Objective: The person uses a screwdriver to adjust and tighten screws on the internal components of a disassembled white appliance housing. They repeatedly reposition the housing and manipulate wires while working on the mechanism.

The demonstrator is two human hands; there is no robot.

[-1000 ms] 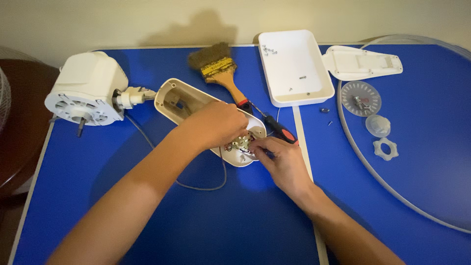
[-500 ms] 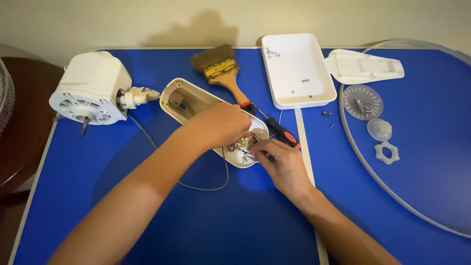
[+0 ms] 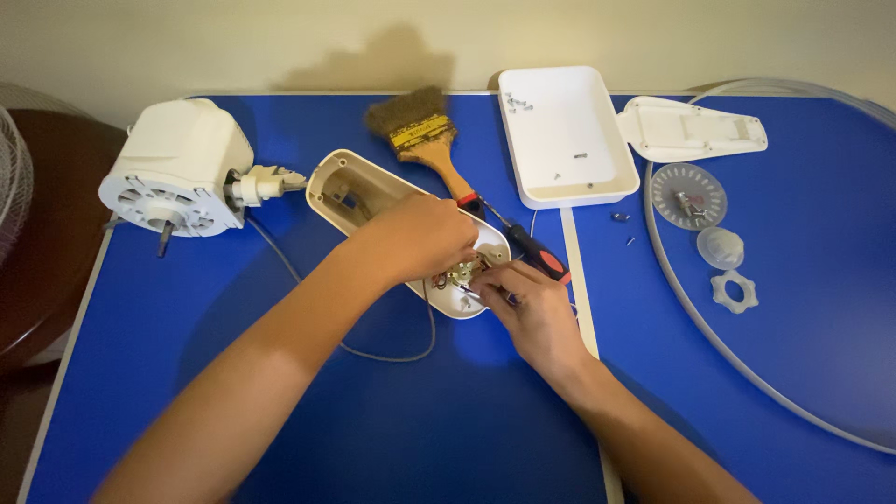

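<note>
On the blue bench (image 3: 280, 392) lies an oval white housing (image 3: 359, 191), open side up, placed diagonally near the middle. The left hand (image 3: 425, 233) rests on top of this housing with the fingers bent down over its lower end, pressing on it. The right hand (image 3: 532, 313) is just beside that same end; its fingertips pinch some small wires and metal parts (image 3: 464, 275) inside the housing. These parts are too small to tell exactly what they are.

A screwdriver with a red and black handle (image 3: 537, 257) lies just behind the right hand, touching the edge of the housing. Behind it is a wide paintbrush with a wooden handle (image 3: 420, 135). A thin grey cable (image 3: 373, 350) runs from under the housing across the bench.

To the left stands a white motor unit (image 3: 177, 168) with a short shaft at its front. Behind the hands is a white rectangular tray (image 3: 565, 135) with a few small screws in it, and next to it a flat white cover (image 3: 695, 131). On the right side lie a round clear disc (image 3: 689, 196), a clear cap (image 3: 721, 247) and a white nut with lobes (image 3: 734, 291), all inside a big wire ring (image 3: 709, 331).
</note>
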